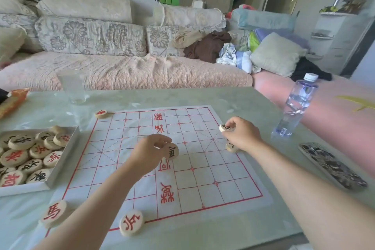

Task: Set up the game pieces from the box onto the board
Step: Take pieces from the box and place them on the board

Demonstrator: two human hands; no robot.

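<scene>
The left grip (151,151) pinches 1 black-letter piece (171,151) over the middle of the board (203,178) and the right grip (242,135) pinches another piece (226,127) by its right edge, likely to set each on its spot, while many pieces (15,157) lie in the box (63,160) on the table (203,97).

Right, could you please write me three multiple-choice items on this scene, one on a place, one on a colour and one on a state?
1. Where is the box relative to the board? A. left B. right C. beyond it
2. What colour is the mark on the piece in the left hand? A. red B. black C. green
3. How is the bottle? A. lying down B. upright, capped C. upright, uncapped
Answers: 1 A, the box sits off the board's left edge; 2 B, its character is black; 3 B, it stands with its white cap on.
</scene>
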